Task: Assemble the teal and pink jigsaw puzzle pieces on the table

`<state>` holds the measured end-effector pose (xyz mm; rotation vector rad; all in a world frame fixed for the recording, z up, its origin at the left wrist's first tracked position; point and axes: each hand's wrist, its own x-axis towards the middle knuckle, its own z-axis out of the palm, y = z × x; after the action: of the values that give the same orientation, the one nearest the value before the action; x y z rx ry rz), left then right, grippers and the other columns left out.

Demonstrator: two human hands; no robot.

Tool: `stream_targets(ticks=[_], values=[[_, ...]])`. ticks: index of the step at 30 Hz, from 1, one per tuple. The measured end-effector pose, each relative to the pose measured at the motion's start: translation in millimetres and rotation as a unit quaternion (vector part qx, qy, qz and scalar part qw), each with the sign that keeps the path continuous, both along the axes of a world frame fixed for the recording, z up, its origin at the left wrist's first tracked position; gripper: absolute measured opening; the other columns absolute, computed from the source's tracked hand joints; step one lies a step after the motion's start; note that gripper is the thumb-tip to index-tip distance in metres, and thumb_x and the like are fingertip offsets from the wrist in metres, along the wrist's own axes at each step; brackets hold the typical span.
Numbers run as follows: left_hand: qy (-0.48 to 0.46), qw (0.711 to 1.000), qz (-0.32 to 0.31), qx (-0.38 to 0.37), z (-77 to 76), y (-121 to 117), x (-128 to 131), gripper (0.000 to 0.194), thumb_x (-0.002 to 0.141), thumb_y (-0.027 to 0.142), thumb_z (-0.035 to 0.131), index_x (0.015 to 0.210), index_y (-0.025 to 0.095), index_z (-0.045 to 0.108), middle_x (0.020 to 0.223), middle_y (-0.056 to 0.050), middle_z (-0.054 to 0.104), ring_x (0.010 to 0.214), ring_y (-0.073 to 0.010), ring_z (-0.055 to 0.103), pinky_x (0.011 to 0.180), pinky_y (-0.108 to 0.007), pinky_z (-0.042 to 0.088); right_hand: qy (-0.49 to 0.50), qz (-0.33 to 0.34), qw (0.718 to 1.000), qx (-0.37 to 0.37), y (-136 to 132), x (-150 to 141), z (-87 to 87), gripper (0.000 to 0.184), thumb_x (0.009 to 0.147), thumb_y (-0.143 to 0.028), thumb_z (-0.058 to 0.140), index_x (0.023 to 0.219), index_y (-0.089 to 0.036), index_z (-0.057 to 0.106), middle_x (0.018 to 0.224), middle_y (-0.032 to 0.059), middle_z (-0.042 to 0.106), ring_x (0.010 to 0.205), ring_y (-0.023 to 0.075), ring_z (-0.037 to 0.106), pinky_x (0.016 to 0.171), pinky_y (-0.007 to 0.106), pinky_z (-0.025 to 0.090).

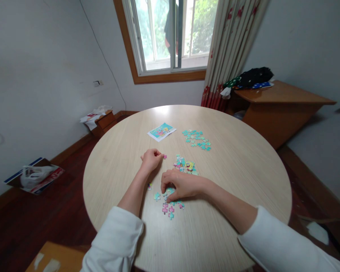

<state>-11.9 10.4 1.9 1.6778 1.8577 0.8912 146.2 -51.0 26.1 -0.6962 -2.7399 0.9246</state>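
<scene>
My left hand is closed in a pinch, with a small pink puzzle piece at its fingertips. Lower and to the right, my right hand arches over a loose group of puzzle pieces, thumb and fingers apart. Its fingertips hang close over these pieces; whether they touch one is unclear. Just beyond the right hand lies a partly joined puzzle section with a yellow cartoon figure, its near side hidden by the hand. One piece lies alone beside my left forearm.
A picture sheet with the cartoon figures lies farther back on the round table. To its right spreads a batch of teal pieces. Behind the table are a window, a curtain and a wooden desk with cloth on it.
</scene>
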Motion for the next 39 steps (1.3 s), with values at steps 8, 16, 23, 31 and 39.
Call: stream_targets(ticks=[8, 16, 23, 31, 39], values=[[0.036, 0.999, 0.008, -0.014, 3.6, -3, 2, 0.017, 0.072, 0.028, 0.063, 0.061, 0.016, 0.060, 0.067, 0.000, 0.065, 0.070, -0.0180, 0.058, 0.085, -0.040, 0.032, -0.002, 0.000, 1.000, -0.014, 0, 0, -0.6, 0.020, 0.068, -0.023, 0.076, 0.086, -0.017, 0.069, 0.084, 0.0012, 0.064, 0.082, 0.0157, 0.054, 0.095, 0.038, 0.033], [0.041, 0.999, 0.008, -0.020, 6.3, -3, 3, 0.017, 0.073, 0.029, 0.063, 0.062, 0.016, 0.060, 0.066, 0.001, 0.065, 0.072, -0.0179, 0.059, 0.086, -0.040, 0.033, -0.013, -0.012, 1.000, -0.025, -3, -1, 5.4, 0.017, 0.068, -0.020, 0.076, 0.082, -0.017, 0.068, 0.076, -0.0015, 0.061, 0.071, 0.0119, 0.052, 0.092, 0.035, 0.034], [0.037, 0.999, 0.007, -0.020, 5.3, -3, 2, 0.017, 0.072, 0.029, 0.064, 0.062, 0.016, 0.060, 0.066, 0.000, 0.064, 0.071, -0.0182, 0.059, 0.087, -0.042, 0.032, 0.005, -0.004, 0.999, -0.037, -2, 0, 2.5, 0.017, 0.067, -0.018, 0.075, 0.082, -0.017, 0.066, 0.076, -0.0012, 0.060, 0.073, 0.0122, 0.052, 0.083, 0.030, 0.038], [0.041, 0.999, 0.010, -0.018, 5.5, -3, 2, 0.018, 0.071, 0.029, 0.063, 0.061, 0.016, 0.059, 0.065, 0.001, 0.064, 0.071, -0.0183, 0.059, 0.087, -0.042, 0.033, 0.091, -0.041, 0.975, -0.197, -2, 3, 3.8, 0.013, 0.068, -0.012, 0.069, 0.079, -0.018, 0.066, 0.067, -0.0036, 0.059, 0.063, 0.0092, 0.052, 0.062, 0.023, 0.040], [0.061, 0.997, 0.017, -0.033, 10.4, -5, 3, 0.017, 0.072, 0.031, 0.062, 0.063, 0.016, 0.061, 0.073, -0.002, 0.068, 0.076, -0.0196, 0.061, 0.086, -0.040, 0.034, 0.351, -0.276, 0.863, -0.235, 29, 8, -7.2, 0.016, 0.062, -0.029, 0.075, 0.068, -0.017, 0.065, 0.067, 0.0015, 0.066, 0.065, 0.0129, 0.060, 0.064, 0.029, 0.048]])
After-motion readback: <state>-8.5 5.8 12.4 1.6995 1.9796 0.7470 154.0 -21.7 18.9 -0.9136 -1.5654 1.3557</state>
